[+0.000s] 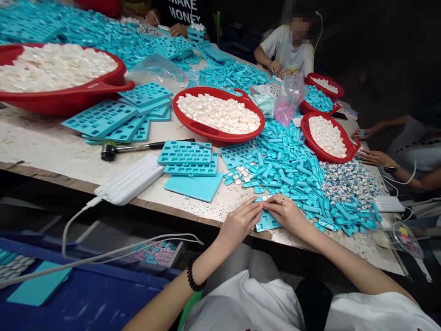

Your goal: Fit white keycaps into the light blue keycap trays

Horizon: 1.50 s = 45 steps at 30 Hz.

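Note:
My left hand (pixel 242 218) and my right hand (pixel 286 213) meet at the table's near edge, fingertips pinched close together. Between them is a small blue plastic piece with white parts (pixel 264 198), mostly covered by the fingers. Just below the fingertips lies a blue plate with square holes (pixel 268 222), partly hidden by my hands. A heap of blue plastic strips (pixel 285 161) spreads right beyond my hands, with a few white caps (pixel 242 174) at its left side. Left of my hands, a flat blue panel (pixel 195 186) lies under stacked blue plates with holes (pixel 188 153).
Red basins (pixel 220 135) hold white caps. A hammer (pixel 138 147) and a white power strip (pixel 129 180) lie left, its cable hanging over the edge. Small white-and-blue parts (pixel 351 184) are piled right. Co-workers' hands (pixel 377 158) are at the table's right and far sides.

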Each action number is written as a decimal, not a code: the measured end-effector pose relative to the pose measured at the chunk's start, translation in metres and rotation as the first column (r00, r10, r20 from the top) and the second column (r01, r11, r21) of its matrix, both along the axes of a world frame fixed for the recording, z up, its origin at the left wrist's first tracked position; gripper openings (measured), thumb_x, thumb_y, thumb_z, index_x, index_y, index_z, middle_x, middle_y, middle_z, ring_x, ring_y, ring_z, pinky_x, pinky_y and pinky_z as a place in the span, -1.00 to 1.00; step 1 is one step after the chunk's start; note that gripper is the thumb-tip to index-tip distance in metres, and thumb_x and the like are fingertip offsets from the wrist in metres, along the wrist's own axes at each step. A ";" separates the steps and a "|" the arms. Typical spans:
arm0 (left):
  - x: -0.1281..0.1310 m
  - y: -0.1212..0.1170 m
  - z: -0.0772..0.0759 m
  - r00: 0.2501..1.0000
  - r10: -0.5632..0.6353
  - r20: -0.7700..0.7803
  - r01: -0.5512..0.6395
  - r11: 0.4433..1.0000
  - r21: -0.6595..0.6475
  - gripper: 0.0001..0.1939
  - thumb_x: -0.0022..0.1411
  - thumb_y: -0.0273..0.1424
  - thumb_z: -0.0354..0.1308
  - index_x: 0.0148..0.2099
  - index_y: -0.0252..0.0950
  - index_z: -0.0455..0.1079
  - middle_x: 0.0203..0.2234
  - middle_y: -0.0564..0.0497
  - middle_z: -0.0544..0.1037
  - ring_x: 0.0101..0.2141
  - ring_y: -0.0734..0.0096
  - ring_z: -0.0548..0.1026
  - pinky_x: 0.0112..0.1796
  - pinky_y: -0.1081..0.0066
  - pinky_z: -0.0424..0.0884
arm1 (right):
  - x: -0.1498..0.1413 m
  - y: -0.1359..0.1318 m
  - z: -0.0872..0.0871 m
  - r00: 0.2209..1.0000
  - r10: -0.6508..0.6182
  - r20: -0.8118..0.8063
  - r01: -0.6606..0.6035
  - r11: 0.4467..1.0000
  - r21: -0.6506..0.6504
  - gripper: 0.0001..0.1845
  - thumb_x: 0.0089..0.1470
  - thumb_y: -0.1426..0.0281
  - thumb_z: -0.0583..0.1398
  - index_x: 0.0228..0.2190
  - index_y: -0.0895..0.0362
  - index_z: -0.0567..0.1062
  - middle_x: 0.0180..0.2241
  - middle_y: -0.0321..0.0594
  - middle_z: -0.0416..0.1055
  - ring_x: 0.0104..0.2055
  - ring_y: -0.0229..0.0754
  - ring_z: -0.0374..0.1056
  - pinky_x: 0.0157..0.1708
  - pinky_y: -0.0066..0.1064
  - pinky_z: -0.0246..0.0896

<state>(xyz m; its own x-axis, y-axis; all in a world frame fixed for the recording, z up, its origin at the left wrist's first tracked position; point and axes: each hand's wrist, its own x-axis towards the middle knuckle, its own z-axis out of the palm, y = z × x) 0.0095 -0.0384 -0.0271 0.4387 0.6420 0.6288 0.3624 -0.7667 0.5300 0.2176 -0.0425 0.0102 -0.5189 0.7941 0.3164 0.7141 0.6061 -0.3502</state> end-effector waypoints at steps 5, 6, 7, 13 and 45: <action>-0.001 -0.001 0.000 0.998 -0.004 -0.059 0.004 1.000 0.001 -0.76 0.42 -0.50 0.04 0.03 -0.31 0.48 -0.04 -0.10 0.62 0.15 0.19 0.46 0.06 0.23 0.55 | -0.001 -0.015 -0.002 0.995 0.009 0.097 -0.018 0.996 0.092 -0.66 0.29 0.50 0.10 0.04 0.09 0.51 -0.19 -0.04 0.52 -0.14 -0.03 0.41 -0.13 -0.16 0.42; -0.001 -0.002 0.000 0.998 -0.006 -0.067 0.006 1.000 -0.001 -0.77 0.42 -0.51 0.04 0.02 -0.32 0.48 -0.05 -0.10 0.62 0.16 0.19 0.45 0.06 0.24 0.54 | -0.001 -0.017 -0.002 0.995 0.016 0.102 -0.028 0.994 0.108 -0.64 0.29 0.51 0.10 0.06 0.11 0.49 -0.17 -0.03 0.51 -0.13 -0.02 0.41 -0.13 -0.15 0.42; -0.002 -0.002 0.000 0.998 -0.008 -0.069 0.008 1.000 -0.001 -0.77 0.41 -0.51 0.05 0.02 -0.33 0.48 -0.05 -0.11 0.62 0.16 0.18 0.44 0.06 0.24 0.54 | -0.002 -0.017 -0.002 0.994 0.023 0.107 -0.036 0.992 0.123 -0.63 0.29 0.52 0.09 0.07 0.12 0.48 -0.16 -0.02 0.51 -0.12 -0.02 0.40 -0.13 -0.15 0.43; -0.002 0.000 -0.002 0.998 -0.027 -0.063 0.025 0.999 -0.033 -0.76 0.41 -0.47 0.06 0.05 -0.31 0.48 -0.04 -0.10 0.62 0.17 0.16 0.44 0.06 0.21 0.53 | -0.006 -0.021 -0.002 0.998 -0.020 0.060 0.011 0.990 0.141 -0.60 0.28 0.49 0.11 0.13 0.10 0.42 -0.12 -0.02 0.48 -0.08 0.00 0.34 -0.11 -0.09 0.43; -0.004 0.007 -0.006 0.999 0.029 0.014 -0.026 0.980 -0.199 -0.81 0.38 -0.41 0.09 0.02 -0.18 0.36 -0.08 -0.05 0.56 0.09 0.18 0.47 0.06 0.18 0.43 | 0.161 -0.047 0.006 0.665 -0.738 -0.116 0.738 0.673 -0.050 -0.57 0.19 0.03 0.14 -0.25 0.10 0.60 -0.17 -0.04 0.48 -0.29 -0.05 0.41 -0.35 -0.28 0.28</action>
